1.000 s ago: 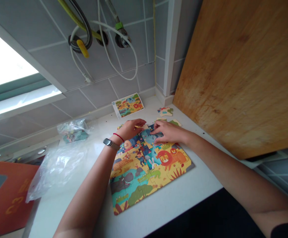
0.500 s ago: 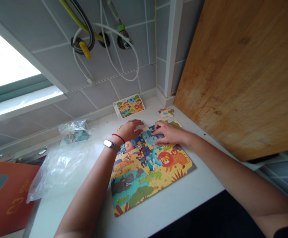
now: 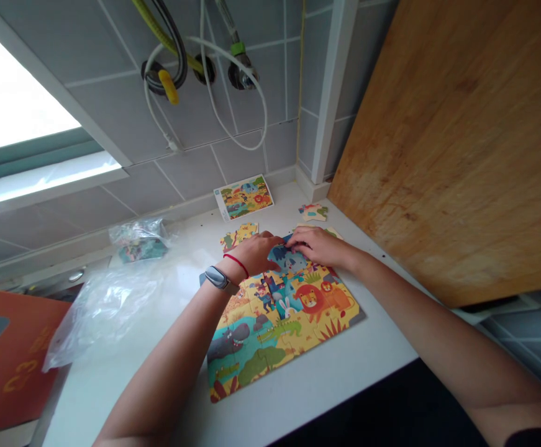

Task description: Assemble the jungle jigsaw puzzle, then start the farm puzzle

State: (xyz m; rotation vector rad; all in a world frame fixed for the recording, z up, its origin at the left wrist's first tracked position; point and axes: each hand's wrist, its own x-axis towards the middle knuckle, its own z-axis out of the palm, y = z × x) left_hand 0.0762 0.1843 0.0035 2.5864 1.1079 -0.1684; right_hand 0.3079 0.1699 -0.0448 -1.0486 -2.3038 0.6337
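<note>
A jigsaw puzzle (image 3: 270,323) with lions, a hippo and crocodiles lies mostly joined on the white counter. At its upper edge my right hand (image 3: 319,243) has its fingers bent together on a blue puzzle piece (image 3: 293,262) showing part of an elephant. My left hand (image 3: 254,251) reaches over the puzzle's upper left, thumb apart from the fingers, fingertips close to the right hand's. Both hands hide part of the upper rows. Loose yellow-green puzzle pieces (image 3: 238,236) lie just beyond the left hand.
A picture card (image 3: 245,197) of the same scene leans near the wall. Another loose piece (image 3: 313,212) lies by the corner. Left are a clear plastic bag (image 3: 107,307), a bagged packet (image 3: 142,242) and an orange box (image 3: 23,366). A wooden panel (image 3: 466,143) stands at right.
My left hand has moved right across the puzzle towards my right hand, uncovering the loose yellow-green pieces. My right hand's fingers have drawn closer together, and more of the elephant shows.
</note>
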